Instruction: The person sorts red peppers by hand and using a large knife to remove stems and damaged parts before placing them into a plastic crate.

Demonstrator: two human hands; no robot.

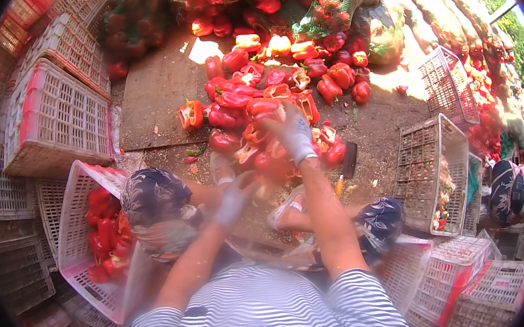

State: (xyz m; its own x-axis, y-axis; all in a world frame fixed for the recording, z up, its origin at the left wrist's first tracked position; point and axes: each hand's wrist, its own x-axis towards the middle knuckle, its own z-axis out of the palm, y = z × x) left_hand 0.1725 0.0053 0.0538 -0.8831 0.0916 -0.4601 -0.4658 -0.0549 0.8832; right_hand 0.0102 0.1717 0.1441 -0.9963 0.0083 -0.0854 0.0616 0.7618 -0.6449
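A pile of red bell peppers (229, 114), several of them cut open, lies on the ground before me. My right hand (289, 130), in a light glove, reaches over the pile with its fingers on a red pepper (265, 109); whether it grips the pepper is unclear. My left hand (236, 199), also gloved, is blurred at the near edge of the pile, close to my foot; I cannot tell if it holds anything. A cleaver (349, 160) with a wooden handle lies to the right of the pile. A tilted plastic crate (71, 220) at my left holds red peppers.
Stacked plastic crates (63, 118) stand at the left. At the right, a crate (416, 175) holds pale pepper scraps, with more crates below it. Net bags of peppers (325, 14) lie at the back. A person (515, 192) is partly visible at the far right.
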